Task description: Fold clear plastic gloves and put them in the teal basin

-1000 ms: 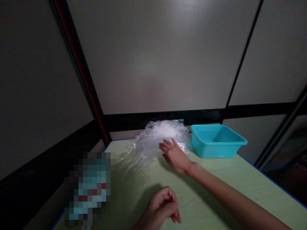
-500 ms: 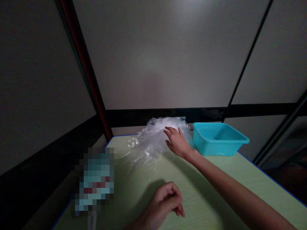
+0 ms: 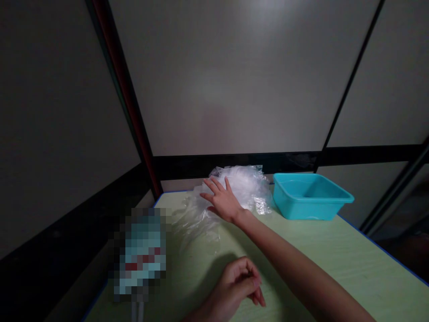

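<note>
My right hand (image 3: 221, 200) reaches across to a pile of clear plastic bags (image 3: 246, 185). Its fingers are spread, palm down, over the left part of the pile, and nothing is gripped in it. My left hand (image 3: 239, 282) is held low at the front of the table, apart from the bags. Its fingers are curled in towards the thumb, and I see nothing in them. The bags lie crumpled and fanned out, with loose ends spreading to the front left.
A turquoise plastic basin (image 3: 311, 208) stands right of the bags on the light green table (image 3: 335, 268). A blurred-out, pale teal item (image 3: 142, 255) is at the left edge. Behind the table rise grey panels (image 3: 234, 89) with a black band.
My right hand has moved left across the bags, with its fingers more spread. More of the pile's right side shows. My left hand keeps its curled pose. The view has shifted slightly.
</note>
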### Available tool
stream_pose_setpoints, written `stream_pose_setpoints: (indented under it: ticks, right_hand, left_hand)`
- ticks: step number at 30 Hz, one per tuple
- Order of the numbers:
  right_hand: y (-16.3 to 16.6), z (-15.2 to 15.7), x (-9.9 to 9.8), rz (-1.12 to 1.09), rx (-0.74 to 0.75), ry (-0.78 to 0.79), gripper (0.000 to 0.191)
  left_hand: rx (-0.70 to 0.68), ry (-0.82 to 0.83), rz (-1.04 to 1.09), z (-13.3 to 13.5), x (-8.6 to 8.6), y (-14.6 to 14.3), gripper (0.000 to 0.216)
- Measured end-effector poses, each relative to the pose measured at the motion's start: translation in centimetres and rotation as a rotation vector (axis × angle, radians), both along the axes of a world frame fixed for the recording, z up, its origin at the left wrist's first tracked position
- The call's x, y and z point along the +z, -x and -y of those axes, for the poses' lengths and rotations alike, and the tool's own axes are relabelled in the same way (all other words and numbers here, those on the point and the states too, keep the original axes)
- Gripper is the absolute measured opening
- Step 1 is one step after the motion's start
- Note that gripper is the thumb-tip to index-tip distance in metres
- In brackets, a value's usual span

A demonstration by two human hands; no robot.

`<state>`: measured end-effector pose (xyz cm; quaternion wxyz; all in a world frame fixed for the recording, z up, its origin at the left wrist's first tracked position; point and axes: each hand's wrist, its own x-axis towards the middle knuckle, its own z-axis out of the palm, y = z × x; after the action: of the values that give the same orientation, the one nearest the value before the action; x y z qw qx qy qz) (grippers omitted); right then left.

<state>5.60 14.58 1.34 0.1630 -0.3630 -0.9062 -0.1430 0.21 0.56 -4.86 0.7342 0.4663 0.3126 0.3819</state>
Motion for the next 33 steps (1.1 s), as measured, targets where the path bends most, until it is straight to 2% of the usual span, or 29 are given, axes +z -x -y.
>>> stream_pose_setpoints:
  ticks: [4,8,10,13,18,21,25,28,33]
  right_hand:
    - [0.9,0.0,-1.2,0.047,0.041,0.057,0.044]
    - [0.7,-0.2,-1.7,0.041,0.008,0.087,0.017]
    - [0.5,-0.2,-1.3,0.023,-0.019,0.087,0.016]
    - [0.2,0.3,-0.7,0.015,-0.027,0.081,0.022]
    - [-0.2,3.1,-1.3,0.033,0.037,0.086,0.065]
    - [-1.0,5.2,-2.2,0.042,0.153,0.120,0.067]
    - [-3.4,7.5,-3.0,0.092,0.272,0.294,0.060]
    - [-5.8,8.9,-3.2,0.114,0.307,0.433,0.059]
    - [-9.9,10.9,-3.3,0.105,0.313,0.540,0.048]
  left_hand:
    - [0.009,0.002,-0.005,0.1,0.1,-0.1,0.014]
    - [0.006,-0.003,-0.008,0.1,0.0,-0.2,0.014]
    - [-0.001,-0.009,-0.011,0.1,-0.1,-0.2,0.014]
    - [-0.010,-0.024,-0.020,-0.1,-0.3,-0.1,0.015]
    - [-0.026,-0.082,-0.067,-0.2,-0.5,0.0,0.015]
    - [-0.039,-0.162,-0.122,0.2,-0.2,0.0,0.013]
    - [-0.108,-0.329,-0.204,1.3,0.3,0.0,0.008]
    - [-0.169,-0.482,-0.235,1.9,0.5,0.1,0.009]
    - [-0.097,-0.702,-0.305,2.5,0.5,0.6,0.008]
